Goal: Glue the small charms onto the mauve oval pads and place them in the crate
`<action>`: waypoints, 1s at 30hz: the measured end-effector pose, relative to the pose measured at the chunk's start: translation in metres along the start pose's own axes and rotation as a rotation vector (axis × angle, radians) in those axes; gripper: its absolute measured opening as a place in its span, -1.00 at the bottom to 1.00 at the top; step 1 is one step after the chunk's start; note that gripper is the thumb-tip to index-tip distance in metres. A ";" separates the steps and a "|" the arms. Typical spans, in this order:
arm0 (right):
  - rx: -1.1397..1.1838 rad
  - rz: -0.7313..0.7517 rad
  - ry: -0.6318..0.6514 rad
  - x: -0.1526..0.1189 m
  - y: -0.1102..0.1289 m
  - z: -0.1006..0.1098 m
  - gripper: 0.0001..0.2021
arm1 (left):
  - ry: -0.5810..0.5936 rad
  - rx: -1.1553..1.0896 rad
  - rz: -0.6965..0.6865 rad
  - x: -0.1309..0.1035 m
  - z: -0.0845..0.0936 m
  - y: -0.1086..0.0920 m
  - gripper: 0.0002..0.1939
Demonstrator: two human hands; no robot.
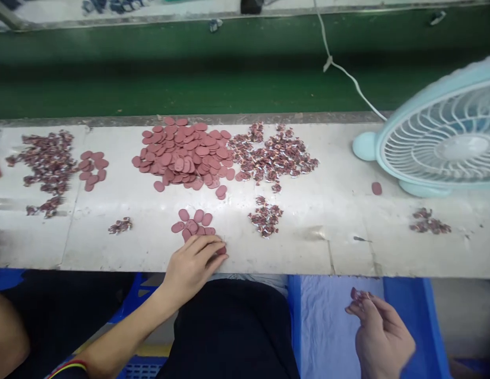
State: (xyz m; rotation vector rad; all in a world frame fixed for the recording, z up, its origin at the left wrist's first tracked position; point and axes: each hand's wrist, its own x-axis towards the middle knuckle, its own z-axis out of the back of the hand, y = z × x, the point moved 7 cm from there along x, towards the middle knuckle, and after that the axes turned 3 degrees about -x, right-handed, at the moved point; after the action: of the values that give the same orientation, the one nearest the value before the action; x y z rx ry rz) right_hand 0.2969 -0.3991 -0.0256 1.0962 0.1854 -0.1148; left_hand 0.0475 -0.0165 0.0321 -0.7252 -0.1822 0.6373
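Note:
My left hand (195, 263) rests at the table's front edge, its fingers curled together on a reddish oval disc (221, 249), beside a small group of such discs (192, 226). Over the blue bin (327, 326) at the lower right, my right hand (381, 329) pinches a small dark red piece (359, 296) between thumb and fingers. A large heap of oval discs (185, 152) lies at the back of the table. Small dark red and white pieces form a pile (276, 152) to its right and a smaller cluster (266, 217) in front.
A light blue fan (458, 142) stands at the right, its white cord (357, 87) crossing the green strip (229, 89) behind the table (308, 252). More pieces (51, 163) lie at the left. Another person's arm (8, 331) shows at the lower left.

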 end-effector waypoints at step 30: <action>-0.562 -0.080 0.488 -0.023 -0.112 -0.085 -0.71 | -0.035 -1.225 0.623 0.002 0.008 0.013 -0.69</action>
State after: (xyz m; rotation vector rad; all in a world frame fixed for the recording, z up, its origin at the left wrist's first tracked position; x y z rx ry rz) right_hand 0.2458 -0.3739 -0.1569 0.5381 0.6581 0.1326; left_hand 0.0398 -0.0033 0.0293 -1.9978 -0.3921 1.1307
